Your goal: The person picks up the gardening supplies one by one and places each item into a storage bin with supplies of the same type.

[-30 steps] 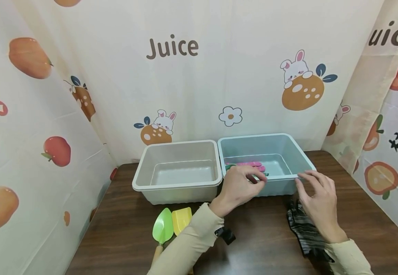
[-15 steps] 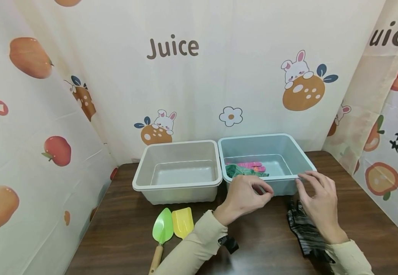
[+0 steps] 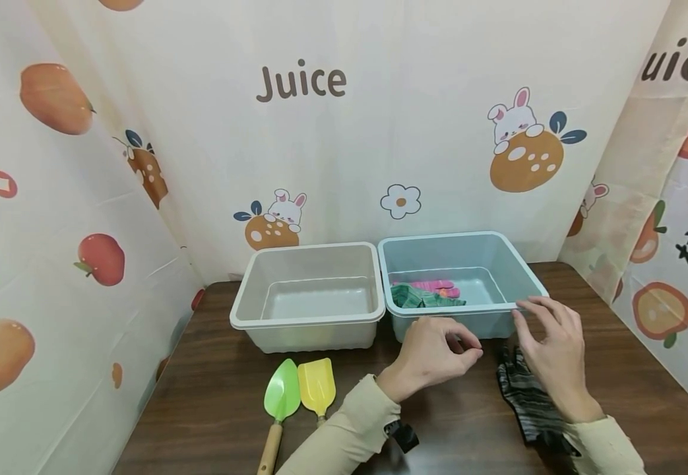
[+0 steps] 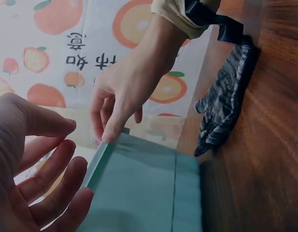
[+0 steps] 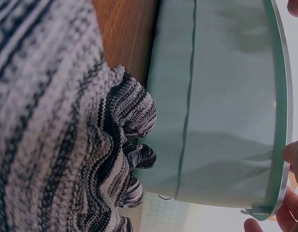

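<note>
My right hand (image 3: 557,359) grips the front right corner of the light blue bin (image 3: 492,323), thumb on the outer side of the rim and fingers over it. In front of that bin my left hand (image 3: 433,356) hovers with fingers loosely bent and nothing between them. Inside the bin, on its left side, lie a crumpled green glove (image 3: 423,297) and a pink glove (image 3: 438,286) behind it. A black-and-grey striped knit glove (image 3: 524,396) lies on the table beneath my right hand. In the right wrist view this striped glove (image 5: 52,121) looms close to the camera.
A grey bin (image 3: 314,340) stands left of the blue one, their rims side by side. Before it lie a green trowel (image 3: 282,392) with a wooden handle and a yellow shovel (image 3: 316,388), partly hidden by my left sleeve. Printed curtains (image 3: 344,145) enclose the table's back and sides.
My left hand has drawn back from over the blue bin's front rim, toward me and slightly right, uncovering the green glove inside. The right hand has stayed at the corner.
</note>
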{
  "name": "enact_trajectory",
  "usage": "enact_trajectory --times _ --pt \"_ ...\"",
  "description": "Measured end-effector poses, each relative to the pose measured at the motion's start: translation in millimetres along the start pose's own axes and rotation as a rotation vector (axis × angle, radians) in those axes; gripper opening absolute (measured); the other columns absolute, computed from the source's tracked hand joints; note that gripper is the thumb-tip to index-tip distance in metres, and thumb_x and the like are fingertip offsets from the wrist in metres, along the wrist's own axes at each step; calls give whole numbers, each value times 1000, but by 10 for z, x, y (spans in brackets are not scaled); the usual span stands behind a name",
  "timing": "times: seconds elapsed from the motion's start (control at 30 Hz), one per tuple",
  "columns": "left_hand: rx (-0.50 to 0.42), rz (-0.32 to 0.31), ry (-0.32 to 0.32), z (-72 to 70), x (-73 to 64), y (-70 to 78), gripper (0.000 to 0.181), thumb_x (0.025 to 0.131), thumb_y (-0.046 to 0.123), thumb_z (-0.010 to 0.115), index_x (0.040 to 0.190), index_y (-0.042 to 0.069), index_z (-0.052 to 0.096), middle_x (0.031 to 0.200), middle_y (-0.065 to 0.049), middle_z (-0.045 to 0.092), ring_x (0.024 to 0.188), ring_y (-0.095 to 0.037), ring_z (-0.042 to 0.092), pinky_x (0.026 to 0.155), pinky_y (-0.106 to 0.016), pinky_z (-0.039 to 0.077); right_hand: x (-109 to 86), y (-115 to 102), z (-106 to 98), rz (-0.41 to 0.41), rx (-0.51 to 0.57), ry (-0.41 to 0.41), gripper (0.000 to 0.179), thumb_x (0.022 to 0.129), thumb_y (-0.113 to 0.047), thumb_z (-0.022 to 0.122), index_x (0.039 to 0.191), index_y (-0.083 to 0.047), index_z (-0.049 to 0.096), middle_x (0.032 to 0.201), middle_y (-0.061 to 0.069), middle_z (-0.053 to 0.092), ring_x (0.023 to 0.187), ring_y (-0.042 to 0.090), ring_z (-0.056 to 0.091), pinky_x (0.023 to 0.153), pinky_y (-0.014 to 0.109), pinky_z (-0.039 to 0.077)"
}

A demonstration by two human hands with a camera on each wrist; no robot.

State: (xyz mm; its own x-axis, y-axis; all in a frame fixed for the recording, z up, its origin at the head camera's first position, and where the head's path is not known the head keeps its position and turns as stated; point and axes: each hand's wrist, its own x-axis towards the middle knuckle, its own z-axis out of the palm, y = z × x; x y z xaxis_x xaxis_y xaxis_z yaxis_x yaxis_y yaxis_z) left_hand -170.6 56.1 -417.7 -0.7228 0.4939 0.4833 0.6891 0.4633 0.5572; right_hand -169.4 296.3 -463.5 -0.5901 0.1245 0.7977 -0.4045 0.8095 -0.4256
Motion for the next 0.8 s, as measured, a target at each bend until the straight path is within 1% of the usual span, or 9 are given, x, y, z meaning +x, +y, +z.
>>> enact_trajectory --times 0.23,0.37,0.57,0.73,0.8 --pt "-49 -52 -80 110 -61 28 9 91 29 81 98 25 84 81 18 74 64 27 47 63 -2 43 -2 10 1 -13 7 10 30 82 6 84 112 2 78 118 26 70 111 49 56 98 45 35" --pt "-33 -83 -106 194 -90 41 12 91 31 80 102 26 83 82 20 74 65 27 49 63 -2 42 0 18 8 -13 6 13 30 82 6 84 111 2 78 118 26 70 111 49 56 97 45 35" --pt "51 -100 -143 326 -126 73 15 91 37 79 105 31 82 87 23 75 69 23 50 61 -3 37 6 6 6 9 -3 -1 31 82 6 85 112 2 77 119 26 70 113 49 55 96 47 35" --pt "141 -88 -185 458 -165 83 16 91 40 78 106 34 81 93 25 74 76 17 57 62 -4 34 4 7 5 10 -1 1 31 82 6 85 112 2 78 120 26 70 113 50 55 96 48 35" --pt "161 -87 -198 506 -182 85 16 91 41 78 106 34 82 94 25 73 76 16 56 63 -5 34 -2 15 8 6 1 1 30 83 5 84 111 2 78 120 26 70 113 50 55 96 48 35"
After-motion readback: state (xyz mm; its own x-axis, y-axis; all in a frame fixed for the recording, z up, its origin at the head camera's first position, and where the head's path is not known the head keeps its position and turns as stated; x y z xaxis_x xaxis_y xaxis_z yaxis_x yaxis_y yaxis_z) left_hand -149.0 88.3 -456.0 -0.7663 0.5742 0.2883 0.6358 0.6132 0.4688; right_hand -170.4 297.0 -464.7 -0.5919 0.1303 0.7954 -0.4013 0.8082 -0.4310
